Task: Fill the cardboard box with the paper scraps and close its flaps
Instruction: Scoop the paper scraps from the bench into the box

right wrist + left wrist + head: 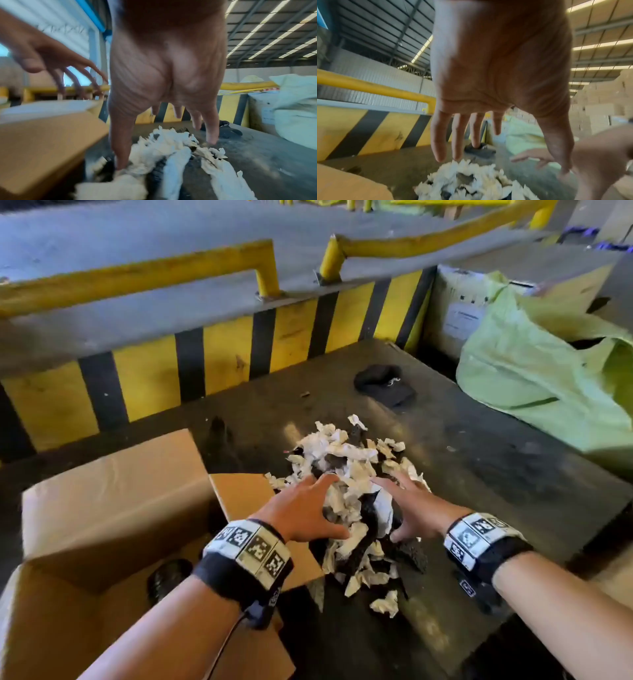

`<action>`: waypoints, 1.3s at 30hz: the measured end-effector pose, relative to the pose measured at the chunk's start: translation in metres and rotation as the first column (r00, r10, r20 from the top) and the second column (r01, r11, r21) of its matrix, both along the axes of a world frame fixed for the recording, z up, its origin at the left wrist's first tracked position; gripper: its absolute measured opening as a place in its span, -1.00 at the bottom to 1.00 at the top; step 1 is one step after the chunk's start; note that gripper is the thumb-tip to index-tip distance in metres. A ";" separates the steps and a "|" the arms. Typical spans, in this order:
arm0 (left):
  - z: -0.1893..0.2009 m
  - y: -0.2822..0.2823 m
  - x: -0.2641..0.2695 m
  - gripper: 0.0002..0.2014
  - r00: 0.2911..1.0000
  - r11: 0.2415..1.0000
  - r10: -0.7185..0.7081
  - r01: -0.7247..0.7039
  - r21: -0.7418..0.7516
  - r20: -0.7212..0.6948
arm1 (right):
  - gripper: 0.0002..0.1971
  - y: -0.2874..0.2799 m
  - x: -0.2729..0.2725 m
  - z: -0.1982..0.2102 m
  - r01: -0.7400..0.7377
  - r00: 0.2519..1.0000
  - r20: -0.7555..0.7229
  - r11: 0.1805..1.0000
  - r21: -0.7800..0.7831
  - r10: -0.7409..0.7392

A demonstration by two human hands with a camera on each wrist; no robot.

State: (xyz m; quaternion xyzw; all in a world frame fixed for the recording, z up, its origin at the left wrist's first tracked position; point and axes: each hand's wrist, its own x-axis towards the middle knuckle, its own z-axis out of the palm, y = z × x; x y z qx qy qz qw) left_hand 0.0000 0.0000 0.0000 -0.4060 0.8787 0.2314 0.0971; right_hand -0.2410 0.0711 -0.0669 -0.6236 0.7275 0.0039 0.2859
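A person's two hands frame a heap of paper scraps [346, 474] at the centre of the head view, on a dark, scuffed metal platform [479, 467]. The left hand [301, 511] comes in from the lower left with fingers spread and nearly straight, its fingertips at the left edge of the heap; the left wrist view shows the palm open above the scraps [471, 180] and gripping nothing. The right hand [414, 508] mirrors it from the lower right, fingers extended along the right side of the heap and the thumb low against the paper; in the right wrist view the thumb tip is down among the white and dark scraps [171, 155] while the other fingers stay straight. Neither hand has closed around any paper.

The cardboard box [113, 508] stands open at the lower left of the head view, just beside the heap, its flaps up and spread outward; a dark rounded object [168, 577] lies inside, too shadowed to identify. Both wrists wear black bands with black-and-white marker tiles [250, 549].

Across the upper part of the frame runs a yellow-and-black striped barrier [219, 361] topped by yellow railings [137, 278]. A pale green sack [534, 371] slumps at the right edge, and a black cloth item [383, 383] lies on the platform above the heap.
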 end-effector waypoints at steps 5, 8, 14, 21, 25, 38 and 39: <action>-0.087 -0.058 -0.093 0.59 0.933 0.993 0.063 -0.094 0.071 0.354 | 0.53 -0.072 -0.029 -0.051 -0.044 0.999 -0.006 0.980 0.193 0.046; -0.141 -0.064 -0.110 0.66 0.882 0.951 0.097 -0.218 0.217 0.461 | 0.42 -0.094 -0.040 -0.098 -0.072 0.991 -0.089 0.962 0.265 0.099; -0.210 -0.063 -0.138 0.08 0.904 0.958 0.208 -0.265 0.107 0.373 | -0.05 -0.101 -0.047 -0.144 -0.039 0.982 -0.176 0.985 0.167 0.069; -0.190 -0.074 -0.145 -0.43 0.962 0.982 0.167 -0.143 -0.124 0.217 | -0.45 -0.113 -0.044 -0.122 0.090 0.995 -0.037 0.995 0.043 -0.088; -0.152 -0.083 -0.143 -0.24 0.983 0.988 0.113 -0.095 -0.124 0.146 | -0.44 -0.114 -0.046 -0.085 0.138 0.990 -0.007 0.990 0.024 -0.138; 0.003 -0.092 -0.093 -0.58 0.976 0.952 0.103 -0.152 -0.265 -0.192 | -0.82 -0.124 -0.018 0.068 0.133 0.990 -0.013 0.969 -0.208 -0.139; 0.013 -0.092 -0.082 -0.62 0.973 0.947 0.107 -0.163 -0.277 -0.207 | -0.83 -0.125 -0.009 0.080 0.112 0.993 -0.017 0.966 -0.232 -0.119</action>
